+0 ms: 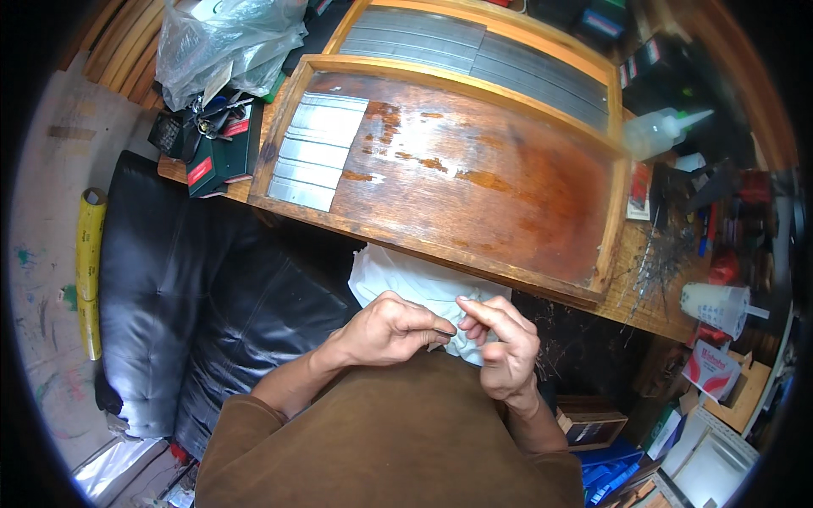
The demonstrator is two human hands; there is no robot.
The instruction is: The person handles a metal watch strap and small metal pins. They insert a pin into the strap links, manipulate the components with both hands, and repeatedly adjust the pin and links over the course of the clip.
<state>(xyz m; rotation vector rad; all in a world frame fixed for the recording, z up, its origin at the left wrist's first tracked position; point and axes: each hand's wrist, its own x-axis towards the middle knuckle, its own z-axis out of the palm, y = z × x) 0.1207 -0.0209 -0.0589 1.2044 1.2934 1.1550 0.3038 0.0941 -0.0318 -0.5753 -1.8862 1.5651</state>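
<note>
Both my hands are close together in front of my body, above a white cloth (pixel 394 273) on my lap. My left hand (pixel 381 330) is closed in a pinch, with a small dark edge at its fingertips too little to name. Facing it, my right hand (pixel 506 343) has its thumb and fingers drawn together; anything between them is too small to make out. Just beyond lies a shallow wooden tray (pixel 447 270) with a worn brown bottom. Flat silvery metal strips (pixel 315 152) lie side by side at its left end.
Behind stands a second tray with grey strips (pixel 415 38). A plastic bag (pixel 229 55), keys (pixel 216 118) and dark green boxes (pixel 222 161) sit left. To the right are a squeeze bottle (pixel 656 133), black wire-like scraps (pixel 656 262) and a drink cup (pixel 716 306). A black padded seat (pixel 229 296) is beside me.
</note>
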